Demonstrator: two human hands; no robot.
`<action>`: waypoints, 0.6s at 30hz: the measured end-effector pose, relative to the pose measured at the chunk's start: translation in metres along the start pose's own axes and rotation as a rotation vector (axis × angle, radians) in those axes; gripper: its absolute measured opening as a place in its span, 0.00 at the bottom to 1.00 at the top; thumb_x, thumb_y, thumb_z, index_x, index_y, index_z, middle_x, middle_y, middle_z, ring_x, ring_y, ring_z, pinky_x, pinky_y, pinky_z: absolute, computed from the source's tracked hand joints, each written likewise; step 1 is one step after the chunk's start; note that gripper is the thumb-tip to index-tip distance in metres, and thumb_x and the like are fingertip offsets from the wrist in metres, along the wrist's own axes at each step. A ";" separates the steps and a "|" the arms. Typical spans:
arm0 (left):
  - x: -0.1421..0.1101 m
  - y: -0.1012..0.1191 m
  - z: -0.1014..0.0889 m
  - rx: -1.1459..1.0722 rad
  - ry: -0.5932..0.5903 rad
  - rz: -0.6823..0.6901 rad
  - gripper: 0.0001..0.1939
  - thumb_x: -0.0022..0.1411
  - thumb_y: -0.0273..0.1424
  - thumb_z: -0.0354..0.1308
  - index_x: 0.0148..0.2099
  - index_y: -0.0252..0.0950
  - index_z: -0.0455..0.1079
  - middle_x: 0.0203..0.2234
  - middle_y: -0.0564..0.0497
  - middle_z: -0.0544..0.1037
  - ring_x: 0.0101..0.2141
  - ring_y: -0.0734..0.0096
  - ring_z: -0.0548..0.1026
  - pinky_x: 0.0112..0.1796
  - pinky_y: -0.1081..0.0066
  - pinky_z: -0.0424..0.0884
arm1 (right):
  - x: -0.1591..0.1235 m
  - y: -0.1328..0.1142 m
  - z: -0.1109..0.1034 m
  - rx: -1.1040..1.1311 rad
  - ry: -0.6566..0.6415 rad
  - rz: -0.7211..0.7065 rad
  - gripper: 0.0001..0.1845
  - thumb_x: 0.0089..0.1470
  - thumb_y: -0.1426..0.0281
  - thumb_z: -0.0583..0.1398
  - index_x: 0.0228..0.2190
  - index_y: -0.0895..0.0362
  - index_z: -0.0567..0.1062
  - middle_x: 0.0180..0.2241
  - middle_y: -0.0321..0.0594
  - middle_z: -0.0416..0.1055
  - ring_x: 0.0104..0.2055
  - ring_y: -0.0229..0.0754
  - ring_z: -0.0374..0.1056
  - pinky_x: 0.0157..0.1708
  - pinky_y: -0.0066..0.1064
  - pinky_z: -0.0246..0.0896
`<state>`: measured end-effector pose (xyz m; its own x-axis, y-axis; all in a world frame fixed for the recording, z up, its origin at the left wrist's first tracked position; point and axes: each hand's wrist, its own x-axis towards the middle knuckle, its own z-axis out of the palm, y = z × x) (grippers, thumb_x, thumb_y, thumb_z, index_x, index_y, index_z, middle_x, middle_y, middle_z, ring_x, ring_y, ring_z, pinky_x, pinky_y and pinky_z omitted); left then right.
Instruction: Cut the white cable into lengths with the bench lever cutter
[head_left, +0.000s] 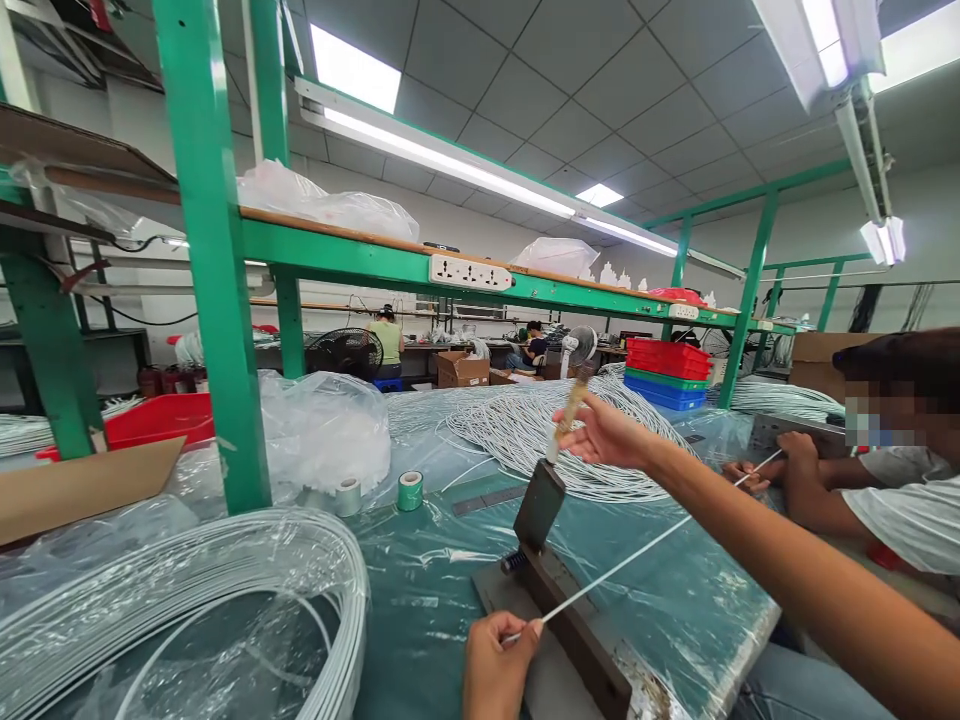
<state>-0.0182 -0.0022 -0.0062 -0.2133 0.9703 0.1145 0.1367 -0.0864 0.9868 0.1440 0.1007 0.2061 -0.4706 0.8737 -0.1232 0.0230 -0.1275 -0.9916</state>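
My left hand (501, 660) is closed in a pinch on a thin white cable (615, 570), low in the middle of the head view. From there the cable stretches up and right, passing under my right forearm, to a co-worker's hand (744, 476). My right hand (604, 430) is closed on the worn yellowish handle (571, 410) of a hand-lever cutter. The handle is raised, and its dark metal block (540, 505) stands tilted up from the hinge. Below lies the cutter's long brown metal base bar (574, 625), just right of my left hand.
A plastic-wrapped cable coil (352, 600) lies at the left front. A loose heap of white cable (510, 425) spreads behind the cutter. Green tape (410, 491) and a steel ruler (487, 499) rest on the table. A green shelf post (217, 300) rises at left. A co-worker (900, 490) sits at right.
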 end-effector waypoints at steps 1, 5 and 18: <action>0.000 0.000 0.000 0.003 -0.007 0.000 0.17 0.42 0.44 0.53 0.16 0.35 0.60 0.13 0.57 0.58 0.19 0.76 0.55 0.23 0.74 0.51 | -0.023 0.006 -0.005 -0.002 -0.019 0.020 0.28 0.54 0.49 0.39 0.33 0.57 0.66 0.22 0.43 0.72 0.20 0.35 0.68 0.18 0.21 0.59; -0.001 0.002 -0.002 0.030 -0.043 -0.009 0.17 0.42 0.44 0.53 0.17 0.34 0.62 0.14 0.55 0.60 0.20 0.74 0.56 0.24 0.73 0.51 | -0.104 0.051 -0.017 -0.090 -0.115 0.106 0.18 0.53 0.55 0.49 0.31 0.58 0.65 0.27 0.47 0.74 0.21 0.36 0.70 0.15 0.19 0.59; -0.004 0.007 -0.001 0.039 -0.056 0.001 0.16 0.42 0.44 0.52 0.17 0.35 0.60 0.14 0.55 0.60 0.21 0.72 0.57 0.26 0.72 0.51 | -0.164 0.116 0.009 -0.101 0.041 0.384 0.30 0.36 0.69 0.54 0.46 0.59 0.60 0.11 0.27 0.58 0.06 0.26 0.47 0.04 0.16 0.36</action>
<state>-0.0171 -0.0071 -0.0001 -0.1590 0.9813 0.1082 0.1750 -0.0799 0.9813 0.2156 -0.0613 0.1117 -0.3755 0.7897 -0.4852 0.2783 -0.4033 -0.8717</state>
